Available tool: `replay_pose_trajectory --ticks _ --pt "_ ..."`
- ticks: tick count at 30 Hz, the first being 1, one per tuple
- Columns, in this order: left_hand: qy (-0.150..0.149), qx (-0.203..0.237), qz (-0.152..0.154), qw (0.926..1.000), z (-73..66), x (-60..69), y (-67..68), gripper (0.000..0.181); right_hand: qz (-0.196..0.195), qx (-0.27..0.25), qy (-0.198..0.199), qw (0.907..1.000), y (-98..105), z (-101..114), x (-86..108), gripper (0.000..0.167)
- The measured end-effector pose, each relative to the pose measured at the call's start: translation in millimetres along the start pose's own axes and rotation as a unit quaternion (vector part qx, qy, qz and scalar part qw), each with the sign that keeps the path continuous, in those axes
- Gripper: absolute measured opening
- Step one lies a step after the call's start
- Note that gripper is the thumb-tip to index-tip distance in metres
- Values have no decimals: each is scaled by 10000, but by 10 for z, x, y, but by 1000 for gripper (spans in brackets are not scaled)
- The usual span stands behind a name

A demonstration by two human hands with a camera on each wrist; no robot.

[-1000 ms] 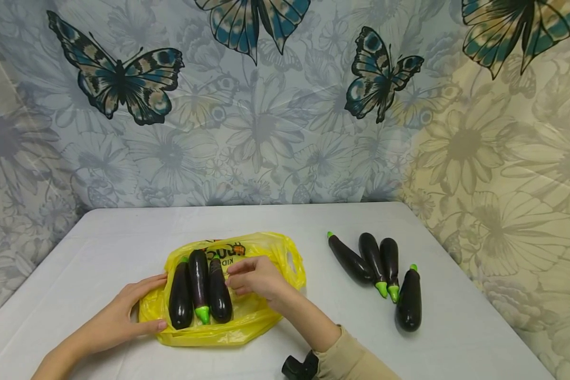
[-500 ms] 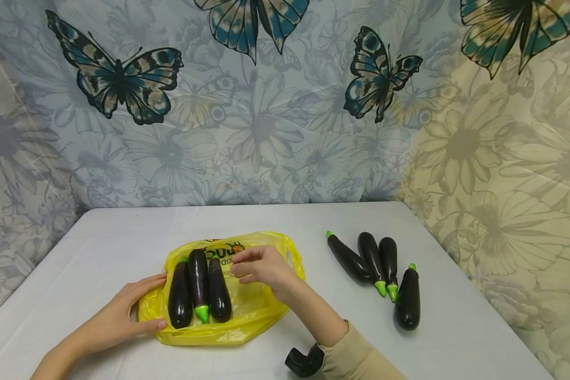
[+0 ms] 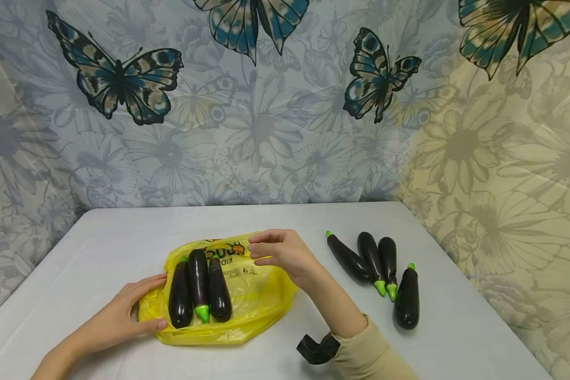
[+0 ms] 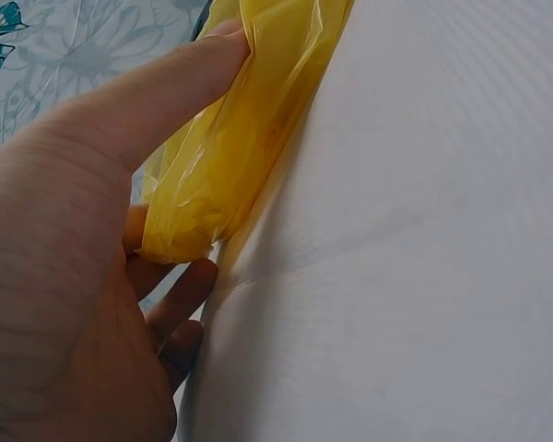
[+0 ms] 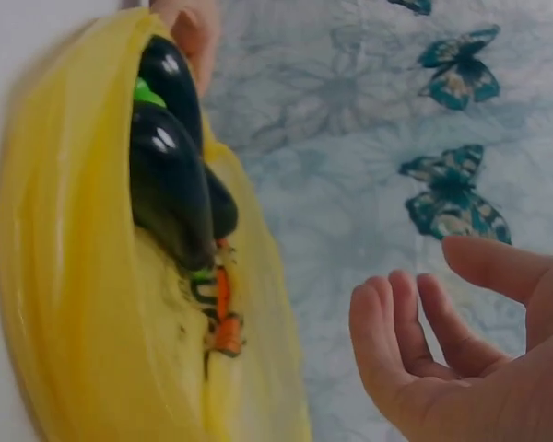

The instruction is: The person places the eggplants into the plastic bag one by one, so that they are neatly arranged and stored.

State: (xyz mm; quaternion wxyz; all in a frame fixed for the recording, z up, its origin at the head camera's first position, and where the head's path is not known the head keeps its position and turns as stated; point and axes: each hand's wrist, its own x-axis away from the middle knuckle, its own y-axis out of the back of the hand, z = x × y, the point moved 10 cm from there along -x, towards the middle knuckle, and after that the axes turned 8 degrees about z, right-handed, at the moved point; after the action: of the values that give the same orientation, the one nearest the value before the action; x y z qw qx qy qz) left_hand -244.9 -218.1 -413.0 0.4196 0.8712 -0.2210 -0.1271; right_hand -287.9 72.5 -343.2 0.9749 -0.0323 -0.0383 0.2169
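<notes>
Three dark eggplants [image 3: 220,290] lie side by side in the left half of a yellow plastic bag [image 3: 261,311]. My left hand [image 3: 111,319] holds the bag's left end, thumb at the near corner and fingers at the far side; the left wrist view has the thumb against the yellow plastic [image 4: 230,175] and some fingertips beyond it. Over the bag's far right part hovers my right hand [image 3: 290,256], empty, fingers loosely bent and apart from the thumb. The right wrist view shows that hand [image 5: 452,359] beside the bag [image 5: 74,258], not touching the eggplants [image 5: 170,184].
On the table's right side lie more eggplants: a slanted one [image 3: 349,259], two close together [image 3: 371,256] and one nearer the front [image 3: 407,303]. A black device [image 3: 317,349] is at the right sleeve [image 3: 372,351]. Butterfly-patterned cloth [image 3: 266,132] stands behind the white table [image 3: 123,227].
My right hand has moved away from the rightmost eggplant in the bag, rightward and toward the bag's far edge. My left hand and the three eggplants have stayed in place.
</notes>
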Motion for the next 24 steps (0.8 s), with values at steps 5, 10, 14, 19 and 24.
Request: replay_pose_trajectory --ticks 5,10,14,19,24 --pt "-52 6 2 10000 -1 6 3 81 -141 333 -78 9993 344 49 184 26" --pt "-4 -71 16 10000 3 -19 26 82 -482 901 -354 9941 936 122 463 33" --pt "40 -85 83 9999 1 -53 17 83 -712 1070 -279 9913 1489 274 732 42" --pt "26 -22 106 9999 7 -44 -11 82 -809 961 25 9921 2137 411 962 28" --pt "61 -55 89 9999 25 -22 -18 83 -934 813 44 9923 2611 340 1095 16"
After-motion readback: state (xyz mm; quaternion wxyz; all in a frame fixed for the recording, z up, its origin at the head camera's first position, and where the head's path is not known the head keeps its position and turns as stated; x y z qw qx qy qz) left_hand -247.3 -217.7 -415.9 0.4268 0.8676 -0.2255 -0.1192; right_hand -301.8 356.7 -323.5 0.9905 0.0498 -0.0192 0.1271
